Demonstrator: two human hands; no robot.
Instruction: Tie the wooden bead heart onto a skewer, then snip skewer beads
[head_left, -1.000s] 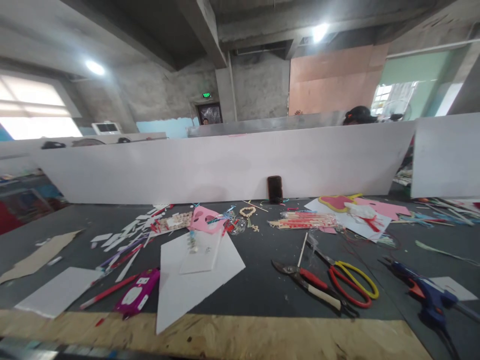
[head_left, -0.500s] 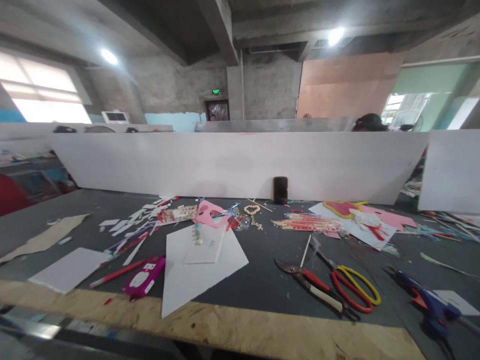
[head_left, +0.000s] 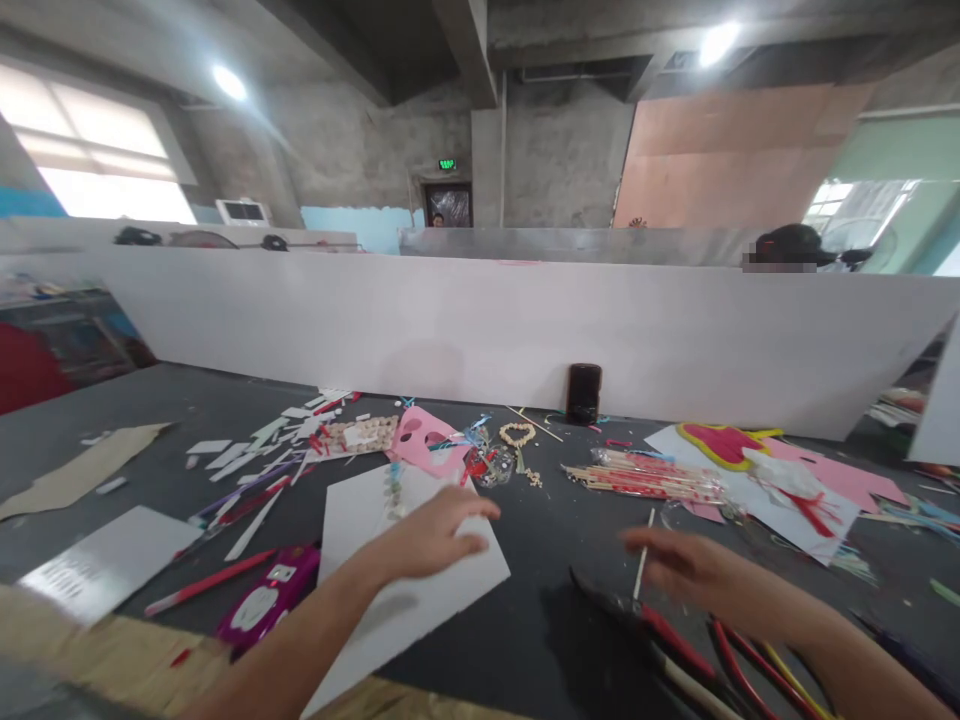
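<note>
My left hand (head_left: 431,530) hovers over the white paper (head_left: 352,620), its thumb and fingers apart and nothing between them. Under it, part of a small strip of beads or stones (head_left: 394,490) shows on the paper. My right hand (head_left: 679,565) is in the air above the pruning shears (head_left: 679,640), fingers loosely stretched and holding nothing that I can see. A thin white stick (head_left: 643,560) stands out beside its fingertips, partly hidden. Red-and-yellow-handled scissors (head_left: 750,665) lie beneath my right forearm.
A purple case (head_left: 270,600) and a red pen (head_left: 210,580) lie left of the paper. Bundled sticks in plastic (head_left: 645,475), a heart-shaped bead ring (head_left: 517,434) and pink card (head_left: 427,445) lie farther back. A dark phone (head_left: 583,393) leans against the white partition (head_left: 450,310).
Both my hands have come into view from below and now reach over the table. The camera view has shifted slightly; the things on the table appear unmoved.
</note>
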